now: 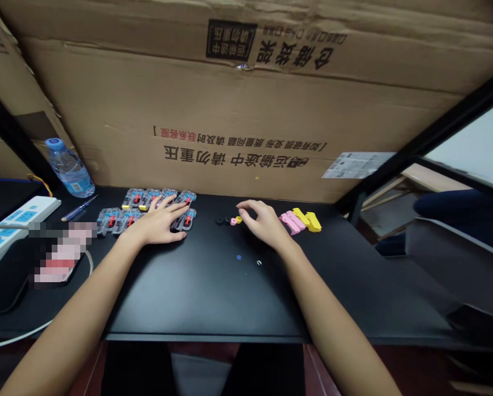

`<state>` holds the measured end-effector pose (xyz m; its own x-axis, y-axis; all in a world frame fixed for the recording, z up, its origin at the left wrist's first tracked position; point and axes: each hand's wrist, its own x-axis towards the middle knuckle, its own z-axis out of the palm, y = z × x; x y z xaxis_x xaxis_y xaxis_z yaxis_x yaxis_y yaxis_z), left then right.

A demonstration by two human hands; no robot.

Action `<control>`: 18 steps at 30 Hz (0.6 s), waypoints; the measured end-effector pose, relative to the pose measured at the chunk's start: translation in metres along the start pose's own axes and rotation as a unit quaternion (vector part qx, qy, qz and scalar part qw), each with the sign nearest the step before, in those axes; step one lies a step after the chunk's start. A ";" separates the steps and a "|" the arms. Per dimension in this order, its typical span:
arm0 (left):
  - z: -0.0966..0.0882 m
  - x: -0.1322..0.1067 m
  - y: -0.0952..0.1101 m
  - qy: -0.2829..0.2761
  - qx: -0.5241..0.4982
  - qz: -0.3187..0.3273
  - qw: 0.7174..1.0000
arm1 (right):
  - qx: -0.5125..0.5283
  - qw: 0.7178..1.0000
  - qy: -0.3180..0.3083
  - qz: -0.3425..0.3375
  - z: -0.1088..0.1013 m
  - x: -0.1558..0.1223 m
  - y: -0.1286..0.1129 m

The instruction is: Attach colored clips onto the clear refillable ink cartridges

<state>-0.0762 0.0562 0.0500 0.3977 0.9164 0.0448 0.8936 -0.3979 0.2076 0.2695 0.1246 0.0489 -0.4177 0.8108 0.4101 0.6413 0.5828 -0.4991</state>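
Note:
My left hand [155, 223] lies palm down with fingers spread over a group of small clear plastic cases [110, 221], which have blue and red parts inside. It partly hides several of them and grips none that I can see. My right hand [265, 223] is curved, thumb and forefinger apart, beside a short row of small round pieces. A yellow round piece [239, 219] sits right by the thumb, and a pink one [233, 221] and black ones [219, 221] lie left of it. Behind the right hand are pink plastic parts [291, 222] and yellow plastic parts [307, 219].
A blue disc [239, 257] and a small white ring [259, 263] lie on the black table [205, 297]. At left are a water bottle [71, 170], a pen-like tool [79, 209], a power strip [19, 220] and a white cable [21, 340]. Cardboard [230, 104] stands along the back.

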 end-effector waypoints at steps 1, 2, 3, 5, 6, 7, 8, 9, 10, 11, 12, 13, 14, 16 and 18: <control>0.001 0.000 0.001 -0.003 0.001 -0.001 1.000 | 0.000 1.000 -0.012 -0.004 -0.002 0.000 0.000; 0.003 0.001 0.002 -0.005 0.002 -0.001 1.000 | 0.002 1.000 -0.026 -0.003 -0.006 -0.001 -0.001; 0.005 0.001 0.003 -0.004 0.003 0.000 1.000 | 0.007 0.999 -0.040 0.008 -0.012 -0.002 0.000; 0.010 0.002 0.007 0.009 0.008 0.011 1.000 | 0.026 0.995 -0.078 0.050 -0.027 -0.005 0.002; 0.013 0.002 0.010 0.020 0.012 0.018 1.000 | 0.034 0.992 -0.103 0.068 -0.035 -0.006 0.004; 0.015 0.003 0.012 0.031 0.016 0.023 0.999 | 0.039 0.988 -0.126 0.082 -0.043 -0.008 0.007; 0.017 0.004 0.014 0.041 0.019 0.027 0.999 | 0.043 0.984 -0.150 0.090 -0.051 -0.010 0.010; 0.018 0.004 0.016 0.047 0.023 0.029 0.998 | 0.044 0.980 -0.173 0.092 -0.057 -0.012 0.013; 0.019 0.004 0.018 0.050 0.026 0.031 0.998 | 0.040 0.975 -0.197 0.092 -0.061 -0.013 0.017; 0.020 0.005 0.019 0.049 0.028 0.032 0.998 | 0.030 0.972 -0.213 0.091 -0.063 -0.015 0.020; 0.020 0.005 0.020 0.046 0.029 0.033 0.998 | 0.014 0.971 -0.222 0.089 -0.063 -0.016 0.023; 0.020 0.006 0.020 0.045 0.029 0.034 0.998 | -0.007 0.970 -0.226 0.085 -0.062 -0.018 0.026; 0.020 0.006 0.020 0.046 0.028 0.036 0.998 | -0.029 0.971 -0.224 0.080 -0.060 -0.019 0.027; 0.020 0.006 0.019 0.053 0.023 0.039 0.998 | -0.062 0.971 -0.222 0.066 -0.055 -0.020 0.029; 0.021 0.007 0.018 0.059 0.019 0.040 0.997 | -0.073 0.969 -0.232 0.053 -0.049 -0.021 0.030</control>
<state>-0.0531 0.0543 0.0333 0.4430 0.8794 0.1745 0.8682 -0.4694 0.1611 0.3289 0.1224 0.0632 -0.5661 0.8233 -0.0412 0.7672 0.5078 -0.3919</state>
